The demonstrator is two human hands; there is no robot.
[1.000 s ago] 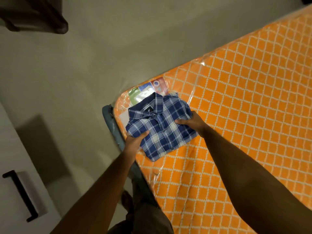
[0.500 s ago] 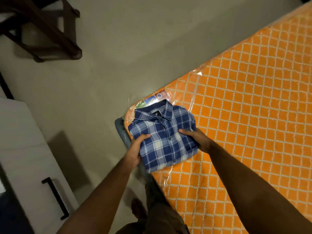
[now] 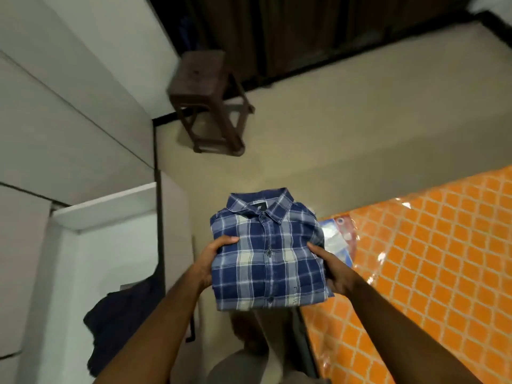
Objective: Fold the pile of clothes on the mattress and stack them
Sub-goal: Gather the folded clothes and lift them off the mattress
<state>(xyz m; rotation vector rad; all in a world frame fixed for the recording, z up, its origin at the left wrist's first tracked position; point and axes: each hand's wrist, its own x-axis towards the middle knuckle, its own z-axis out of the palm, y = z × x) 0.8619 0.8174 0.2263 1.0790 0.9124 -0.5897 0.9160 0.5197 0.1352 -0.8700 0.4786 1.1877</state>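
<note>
A folded blue and white plaid shirt point(image 3: 267, 256) is held up in the air, collar away from me, beside the corner of the orange patterned mattress point(image 3: 432, 261). My left hand point(image 3: 213, 260) grips its left edge, thumb on top. My right hand point(image 3: 333, 268) grips its right edge, thumb on top as well. The shirt hangs over the floor, left of the mattress and off its surface.
A dark wooden stool point(image 3: 209, 102) stands on the floor ahead. White cabinet panels point(image 3: 69, 128) fill the left, with a dark garment point(image 3: 119, 322) lying low on an open white shelf. A colourful label point(image 3: 336, 236) shows on the mattress corner under plastic wrap.
Both hands lifted the folded shirt off the mattress corner and carried it left, over the floor. My view swung up and left, bringing the stool and the cabinet into sight.
</note>
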